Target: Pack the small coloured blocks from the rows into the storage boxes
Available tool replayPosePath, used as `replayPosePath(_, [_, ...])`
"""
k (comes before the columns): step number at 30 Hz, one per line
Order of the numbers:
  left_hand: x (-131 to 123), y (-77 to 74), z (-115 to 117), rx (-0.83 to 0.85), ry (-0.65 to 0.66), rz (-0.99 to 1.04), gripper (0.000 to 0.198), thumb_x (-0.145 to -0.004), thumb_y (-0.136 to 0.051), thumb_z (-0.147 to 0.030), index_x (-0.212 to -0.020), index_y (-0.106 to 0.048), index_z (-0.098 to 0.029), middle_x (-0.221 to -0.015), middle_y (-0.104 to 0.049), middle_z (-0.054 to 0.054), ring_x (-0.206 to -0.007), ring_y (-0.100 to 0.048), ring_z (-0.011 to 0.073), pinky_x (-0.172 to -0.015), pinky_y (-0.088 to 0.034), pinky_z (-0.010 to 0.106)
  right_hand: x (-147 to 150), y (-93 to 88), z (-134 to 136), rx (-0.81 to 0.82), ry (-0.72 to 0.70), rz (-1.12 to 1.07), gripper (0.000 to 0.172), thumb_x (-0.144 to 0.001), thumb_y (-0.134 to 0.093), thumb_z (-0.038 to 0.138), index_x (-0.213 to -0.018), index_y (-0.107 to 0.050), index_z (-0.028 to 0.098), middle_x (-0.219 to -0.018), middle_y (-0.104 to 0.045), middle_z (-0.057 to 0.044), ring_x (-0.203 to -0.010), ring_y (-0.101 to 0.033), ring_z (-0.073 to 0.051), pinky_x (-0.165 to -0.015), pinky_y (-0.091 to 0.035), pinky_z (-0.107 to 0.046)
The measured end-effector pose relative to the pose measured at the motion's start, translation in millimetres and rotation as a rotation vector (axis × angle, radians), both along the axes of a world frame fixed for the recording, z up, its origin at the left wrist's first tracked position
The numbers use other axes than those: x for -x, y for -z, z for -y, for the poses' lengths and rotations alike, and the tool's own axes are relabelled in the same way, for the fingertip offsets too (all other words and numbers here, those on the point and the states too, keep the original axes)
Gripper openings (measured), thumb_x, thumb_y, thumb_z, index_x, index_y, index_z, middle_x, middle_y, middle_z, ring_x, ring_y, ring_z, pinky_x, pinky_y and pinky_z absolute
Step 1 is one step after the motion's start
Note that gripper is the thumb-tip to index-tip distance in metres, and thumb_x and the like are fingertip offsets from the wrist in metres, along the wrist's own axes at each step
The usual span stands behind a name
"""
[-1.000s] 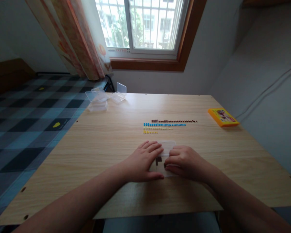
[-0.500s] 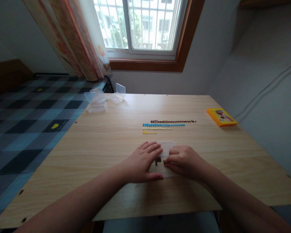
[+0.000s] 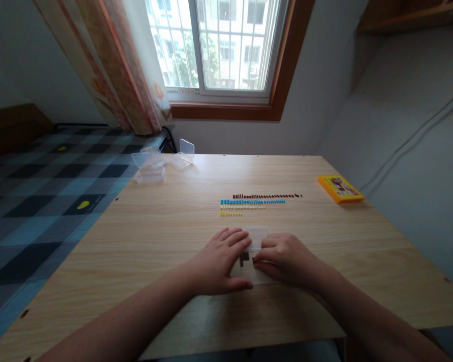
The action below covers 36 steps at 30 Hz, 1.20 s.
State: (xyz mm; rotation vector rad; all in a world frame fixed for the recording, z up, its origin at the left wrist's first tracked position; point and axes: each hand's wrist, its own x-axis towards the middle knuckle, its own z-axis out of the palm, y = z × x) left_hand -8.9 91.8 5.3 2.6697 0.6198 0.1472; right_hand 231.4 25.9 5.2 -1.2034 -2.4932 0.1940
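Note:
A small clear plastic plate (image 3: 257,236) lies on the wooden table (image 3: 173,241) in front of me, with a few dark brown pieces (image 3: 244,258) on it. My left hand (image 3: 221,261) lies flat on the plate's left side, fingers stretched out. My right hand (image 3: 287,259) rests on the right side with fingers curled together at a dark piece; what they pinch is too small to name. Beyond the plate run rows of tiny pieces: brown (image 3: 266,195), blue (image 3: 251,202) and yellow (image 3: 231,214).
Several clear plastic box parts (image 3: 151,163) sit at the table's far left corner. An orange booklet (image 3: 340,188) lies at the far right edge. A bed with a checked blue cover (image 3: 41,201) is on the left; a window and curtain stand behind.
The view has tilted up slightly, so everything sits lower in the picture. Both hands stay on the clear plate in nearly the same pose.

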Motion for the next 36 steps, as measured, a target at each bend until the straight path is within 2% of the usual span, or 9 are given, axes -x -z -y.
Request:
replayPosePath(5, [0.3, -1.7, 0.9, 0.013, -0.005, -0.008, 0.092, -0.08, -0.074, -0.068, -0.15, -0.049, -0.016, -0.158, -0.046, 0.019, -0.149, -0.039, 0.0389, -0.124, -0.026, 0.06, -0.5, 0.4, -0.1, 0.013, 0.005, 0.017, 0.01, -0.09, -0.071, 0.026, -0.083, -0.076, 0.022, -0.077, -0.07, -0.001, -0.067, -0.058, -0.015, -0.064, -0.035, -0.029])
replayPosePath(13, [-0.2, -1.3, 0.6, 0.002, -0.003, -0.018, 0.09, -0.08, -0.073, -0.07, -0.151, -0.049, -0.018, -0.158, -0.046, 0.018, -0.149, -0.038, 0.0384, -0.124, -0.026, 0.06, -1.0, 1.8, 0.1, 0.013, 0.025, 0.006, 0.011, -0.092, -0.069, 0.026, -0.083, -0.075, 0.023, -0.076, -0.069, -0.001, -0.068, -0.057, -0.015, -0.065, -0.034, -0.03])
replayPosePath(17, [-0.2, 1.2, 0.0, 0.006, 0.003, -0.011, 0.092, -0.08, -0.073, -0.07, -0.15, -0.049, -0.015, -0.158, -0.047, 0.019, -0.149, -0.038, 0.0385, -0.125, -0.026, 0.058, -1.7, 2.2, -0.3, 0.007, 0.038, 0.005, 0.012, -0.093, -0.069, 0.027, -0.083, -0.075, 0.023, -0.076, -0.068, -0.001, -0.068, -0.057, -0.016, -0.065, -0.033, -0.03])
replayPosePath(36, [-0.4, 1.9, 0.3, 0.001, 0.002, 0.01, 0.088, -0.081, -0.071, -0.071, -0.148, -0.05, -0.019, -0.158, -0.047, 0.018, -0.148, -0.039, 0.0382, -0.124, -0.026, 0.058, 0.4, -3.7, 2.0, 0.029, 0.04, 0.024, 0.023, -0.097, -0.057, 0.025, -0.083, -0.074, 0.021, -0.071, -0.064, -0.002, -0.062, -0.052, -0.014, -0.061, -0.031, -0.029])
